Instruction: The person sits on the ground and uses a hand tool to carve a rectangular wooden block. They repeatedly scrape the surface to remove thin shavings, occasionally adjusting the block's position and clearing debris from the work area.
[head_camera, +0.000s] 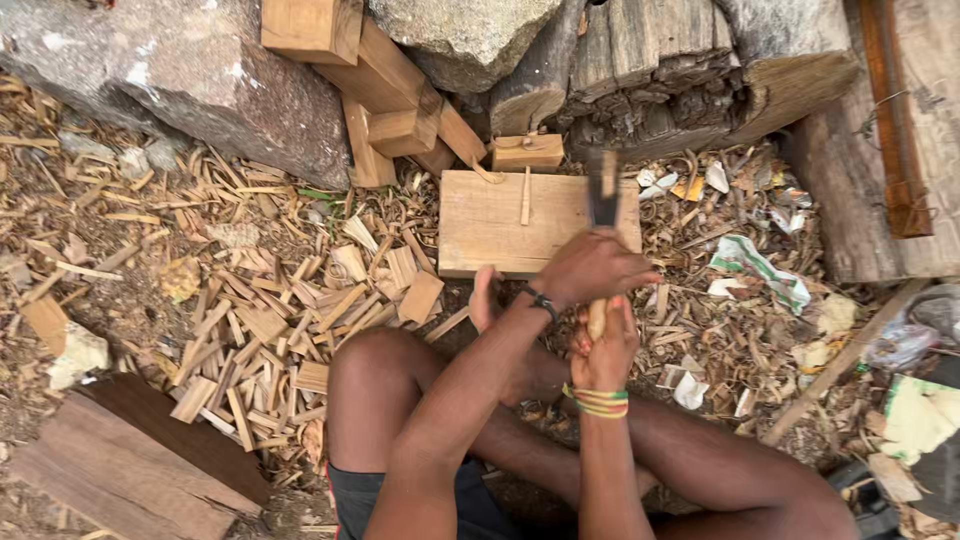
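I sit on the ground with my knees bent, and one bare foot (485, 300) rests against the near edge of a flat pale wooden board (490, 225). My left hand (595, 265), with a black wristband, is closed on the upper handle of a chopping tool. The tool's dark blade (602, 190) is blurred above the board's right end. My right hand (606, 348), with coloured bracelets, grips the lower handle just below the left. A thin wood strip (525, 196) lies on the board, and a small block (527, 152) sits just behind it.
Wood chips (260, 310) cover the ground at left. Large rocks (200, 70), stacked timber offcuts (395, 95) and a split log (680, 70) stand behind the board. A dark plank (130, 460) lies lower left. At right are a weathered beam with a rusty bar (895, 130) and paper scraps (760, 265).
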